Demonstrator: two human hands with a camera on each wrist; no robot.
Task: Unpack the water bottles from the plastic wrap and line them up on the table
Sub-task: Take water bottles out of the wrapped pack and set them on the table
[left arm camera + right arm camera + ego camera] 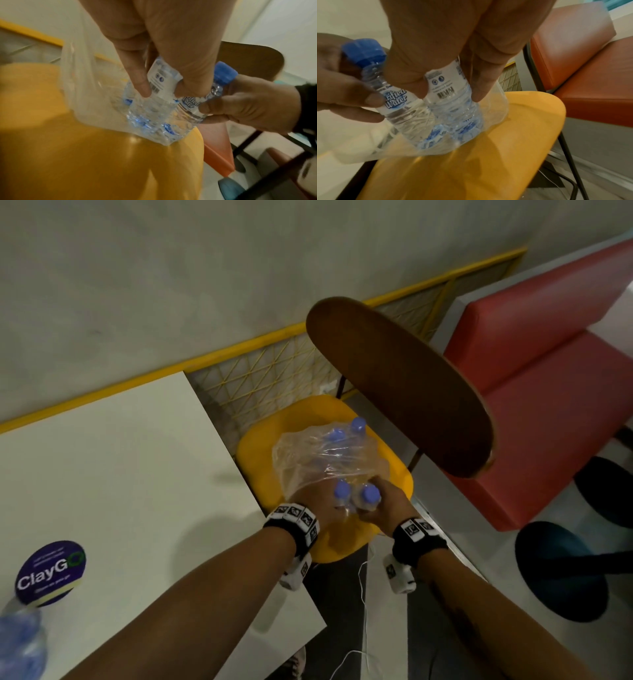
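Observation:
A torn clear plastic wrap [308,460] with several blue-capped water bottles lies on a yellow chair seat [260,453]. My left hand [322,501] grips one bottle [342,493] by its labelled body at the pack's near edge. My right hand [380,503] grips the bottle [370,496] beside it. In the left wrist view my left hand [163,92] curls round a white label [163,79], the bottle's base still in the wrap [82,88]. In the right wrist view my right hand [449,94] holds a barcode-labelled bottle [447,86]. Two more caps [337,436] show under the film.
The white table [102,474] is to my left, with a round ClayGo sticker [51,571] and a blurred bottle [20,642] at its near left corner. The brown chair back [400,385], a red bench [548,371] and dark stools [561,570] stand on the right.

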